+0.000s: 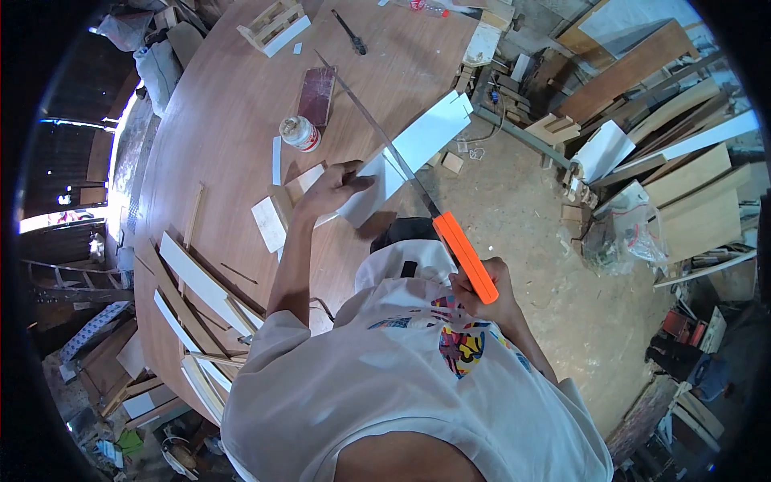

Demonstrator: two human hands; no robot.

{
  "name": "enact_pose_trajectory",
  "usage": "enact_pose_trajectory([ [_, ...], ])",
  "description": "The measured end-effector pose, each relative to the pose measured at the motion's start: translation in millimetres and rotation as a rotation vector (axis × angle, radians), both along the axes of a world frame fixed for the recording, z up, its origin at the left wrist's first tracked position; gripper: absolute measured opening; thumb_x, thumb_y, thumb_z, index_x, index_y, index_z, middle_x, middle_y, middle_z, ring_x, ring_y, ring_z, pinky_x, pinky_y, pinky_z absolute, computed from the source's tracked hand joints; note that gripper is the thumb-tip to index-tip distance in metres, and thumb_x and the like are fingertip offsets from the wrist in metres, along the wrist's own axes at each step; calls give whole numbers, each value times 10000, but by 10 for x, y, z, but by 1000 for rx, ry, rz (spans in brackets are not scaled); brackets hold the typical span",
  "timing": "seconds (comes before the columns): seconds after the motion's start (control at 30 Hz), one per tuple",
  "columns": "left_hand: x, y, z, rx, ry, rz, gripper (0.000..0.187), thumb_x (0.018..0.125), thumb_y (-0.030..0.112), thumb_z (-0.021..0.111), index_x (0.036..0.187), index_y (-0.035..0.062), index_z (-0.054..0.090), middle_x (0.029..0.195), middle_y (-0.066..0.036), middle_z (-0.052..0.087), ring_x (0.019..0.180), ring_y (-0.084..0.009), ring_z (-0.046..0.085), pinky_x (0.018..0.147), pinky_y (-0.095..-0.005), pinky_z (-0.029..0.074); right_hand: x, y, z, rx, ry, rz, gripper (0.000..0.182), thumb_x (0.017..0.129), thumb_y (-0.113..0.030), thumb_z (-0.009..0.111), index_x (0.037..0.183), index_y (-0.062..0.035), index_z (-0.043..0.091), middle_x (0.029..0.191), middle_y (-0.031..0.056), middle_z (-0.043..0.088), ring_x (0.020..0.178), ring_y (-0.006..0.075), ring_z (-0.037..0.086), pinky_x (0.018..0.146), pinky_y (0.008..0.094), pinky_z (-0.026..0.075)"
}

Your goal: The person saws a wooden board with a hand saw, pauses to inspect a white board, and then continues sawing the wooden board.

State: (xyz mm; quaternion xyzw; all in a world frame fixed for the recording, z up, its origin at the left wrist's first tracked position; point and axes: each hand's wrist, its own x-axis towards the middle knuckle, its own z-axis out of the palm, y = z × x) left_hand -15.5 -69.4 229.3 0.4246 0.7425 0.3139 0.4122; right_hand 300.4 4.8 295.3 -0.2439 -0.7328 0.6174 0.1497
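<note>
My right hand (491, 285) is wrapped round the orange handle of a handsaw (451, 237). Its long thin blade runs up and left, crossing over a white board (430, 132). At the board's near end, my left hand (337, 189) grips it, fingers closed over the edge. The board reaches past the table's right edge, over the floor. Just beyond my left hand stands an open white jar (300, 134) with a red label, close to a dark red block (316, 96). Small white-faced wood pieces (271, 222) lie beside my left wrist.
Long wood strips (210, 281) are heaped at the table's left edge. A small wooden frame (275, 26) and a dark tool (350, 34) lie at the far side of the table (233, 120). Boards (691, 169) and a plastic bag (626, 233) stand on the floor at right.
</note>
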Motion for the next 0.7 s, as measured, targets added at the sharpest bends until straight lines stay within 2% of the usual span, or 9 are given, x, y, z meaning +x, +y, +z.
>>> enact_pose_trajectory([
  [0.07,-8,-21,0,43,7,13,279,867,213,638,1015,-23,639,699,-60,520,636,-115,433,599,-296,362,21,-4,-10,12,21,-21,218,636,65,586,552,-40,414,490,16,393,443,92,379,444,242,334],
  [0.13,-8,-37,23,15,-42,30,381,854,215,663,1119,-53,602,817,-70,604,725,-119,518,673,-268,409,21,17,-14,43,52,-29,244,637,69,593,541,-46,401,481,14,377,432,92,365,433,242,319],
  [0.17,-13,-50,-4,14,-42,31,381,854,215,663,1119,-53,601,817,-70,604,725,-119,518,673,-268,409,9,24,-7,77,82,-40,269,637,72,600,530,-52,387,472,11,361,422,92,351,421,242,304],
  [0.27,11,-46,39,66,-65,11,391,863,207,660,1143,-58,592,772,-73,595,687,-115,511,644,-271,409,-52,50,105,83,105,-82,313,640,83,617,515,-59,368,465,8,333,409,97,322,406,245,277],
  [0.37,96,-29,165,7,32,-40,398,870,207,656,1170,-45,583,706,-68,563,629,-116,487,598,-274,401,-56,105,89,142,112,-72,345,635,127,638,532,-72,376,464,0,327,396,129,333,417,272,263],
  [0.47,169,-12,186,-16,76,-23,402,875,222,654,1186,-22,583,657,-59,521,580,-119,454,561,-279,388,-76,116,49,142,127,-86,347,638,136,631,536,-72,372,467,0,339,403,124,334,421,273,259],
  [0.57,230,6,268,14,38,-49,412,873,229,657,1199,-11,583,679,-59,533,607,-112,461,570,-275,383,-94,105,72,136,104,-81,354,642,144,623,540,-69,359,471,1,350,407,124,334,425,272,263],
  [0.67,269,11,302,0,37,-100,428,868,228,660,1211,-13,575,771,-99,615,679,-133,533,624,-285,424,-110,92,58,125,133,-80,340,659,97,624,515,-65,362,460,16,334,400,101,303,400,253,267],
  [0.7,278,5,305,14,39,-116,434,866,231,662,1213,-13,572,848,-125,642,731,-150,566,665,-295,443,-121,87,66,124,133,-80,340,659,97,624,515,-65,362,460,16,334,400,101,303,400,253,267],
])
